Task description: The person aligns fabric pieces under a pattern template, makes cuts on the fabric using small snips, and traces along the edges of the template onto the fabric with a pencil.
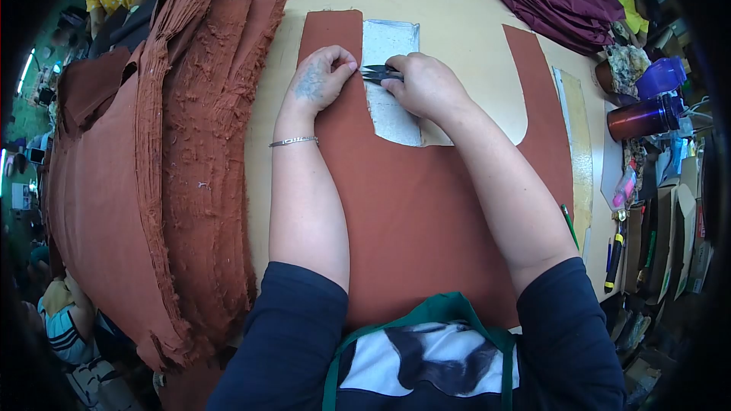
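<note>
A rust-brown cut fabric piece (426, 228) with a U-shaped opening lies flat in front of me. My left hand (324, 84) pinches the inner edge of its left strap, thumb and forefinger together. In my right hand (426, 84) is a pair of small dark thread snips (377, 74), blades pointing left at that same edge, close to my left fingertips. Whether the blades touch the cloth I cannot tell. Under the strap edge lies a whitish rectangular plate (391, 38), partly covered by the fabric and my right hand.
A tall stack of rust-brown fabric (205, 144) stands at left. Maroon cloth (552, 0) lies at the far right. Along the right side are a pale strip like a ruler (575, 144), a green pencil (569, 226), a tumbler (643, 118) and a yellow-black cutter (614, 259). Other people sit at the left.
</note>
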`<state>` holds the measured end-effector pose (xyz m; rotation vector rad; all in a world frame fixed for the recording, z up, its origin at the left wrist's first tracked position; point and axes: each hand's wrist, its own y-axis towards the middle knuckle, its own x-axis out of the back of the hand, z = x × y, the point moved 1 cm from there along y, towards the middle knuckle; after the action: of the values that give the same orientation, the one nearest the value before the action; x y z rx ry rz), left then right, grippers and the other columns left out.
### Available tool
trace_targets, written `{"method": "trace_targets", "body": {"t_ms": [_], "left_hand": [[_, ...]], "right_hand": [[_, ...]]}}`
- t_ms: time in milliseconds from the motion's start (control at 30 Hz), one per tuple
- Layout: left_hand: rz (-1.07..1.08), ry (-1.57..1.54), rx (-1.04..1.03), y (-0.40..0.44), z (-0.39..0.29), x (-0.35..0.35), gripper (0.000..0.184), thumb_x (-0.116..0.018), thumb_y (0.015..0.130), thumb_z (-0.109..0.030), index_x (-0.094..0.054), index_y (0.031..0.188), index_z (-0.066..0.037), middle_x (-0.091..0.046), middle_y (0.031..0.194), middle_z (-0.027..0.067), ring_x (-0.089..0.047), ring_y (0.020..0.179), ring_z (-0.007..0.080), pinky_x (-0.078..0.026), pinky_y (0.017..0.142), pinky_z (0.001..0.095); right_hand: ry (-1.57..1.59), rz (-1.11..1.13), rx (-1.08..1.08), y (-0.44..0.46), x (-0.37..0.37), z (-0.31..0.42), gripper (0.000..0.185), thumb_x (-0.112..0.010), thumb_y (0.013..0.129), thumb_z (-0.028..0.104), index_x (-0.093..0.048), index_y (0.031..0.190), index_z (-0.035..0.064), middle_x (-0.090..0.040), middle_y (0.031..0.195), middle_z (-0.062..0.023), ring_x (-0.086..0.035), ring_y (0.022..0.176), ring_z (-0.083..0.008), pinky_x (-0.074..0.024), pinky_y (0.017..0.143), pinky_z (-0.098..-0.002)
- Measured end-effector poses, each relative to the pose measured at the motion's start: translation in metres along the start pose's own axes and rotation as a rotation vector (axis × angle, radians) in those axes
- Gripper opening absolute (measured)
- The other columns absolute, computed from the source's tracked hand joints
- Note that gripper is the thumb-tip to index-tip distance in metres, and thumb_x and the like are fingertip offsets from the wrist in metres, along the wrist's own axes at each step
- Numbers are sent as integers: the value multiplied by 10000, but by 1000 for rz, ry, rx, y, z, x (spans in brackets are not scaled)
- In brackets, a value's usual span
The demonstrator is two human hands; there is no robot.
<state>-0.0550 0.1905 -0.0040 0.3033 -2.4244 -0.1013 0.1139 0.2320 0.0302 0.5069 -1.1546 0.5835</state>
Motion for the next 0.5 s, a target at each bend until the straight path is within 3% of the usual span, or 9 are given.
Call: {"method": "trace_targets", "body": {"t_ms": [333, 433, 500], "left_hand": [[27, -85, 39, 0, 4, 0, 111, -582, 789, -142, -586, 834, -41, -567, 724, -18, -489, 673, 52, -407, 636, 202], [61, -171, 75, 0, 3, 1, 102, -592, 785, -134, -588, 836, -45, -564, 715, -25, -486, 665, 41, -402, 626, 187], [58, -171, 67, 0, 3, 1, 106, -592, 785, -136, -586, 836, -43, -562, 715, -24, -485, 667, 40, -400, 626, 184]], "right_hand": [[-25, -46, 38, 1, 6, 4, 225, -577, 748, 224, -616, 854, 30, -611, 786, -167, -596, 768, -282, -470, 700, -370], [-50, 53, -17, 4, 11, 12, 278, -578, 761, 215, -611, 968, 33, -610, 844, -170, -587, 806, -289, -459, 743, -365], [-90, 37, -8, 5, 6, 11, 268, -578, 760, 216, -614, 954, 34, -610, 826, -166, -589, 788, -291, -462, 728, -368]]}}
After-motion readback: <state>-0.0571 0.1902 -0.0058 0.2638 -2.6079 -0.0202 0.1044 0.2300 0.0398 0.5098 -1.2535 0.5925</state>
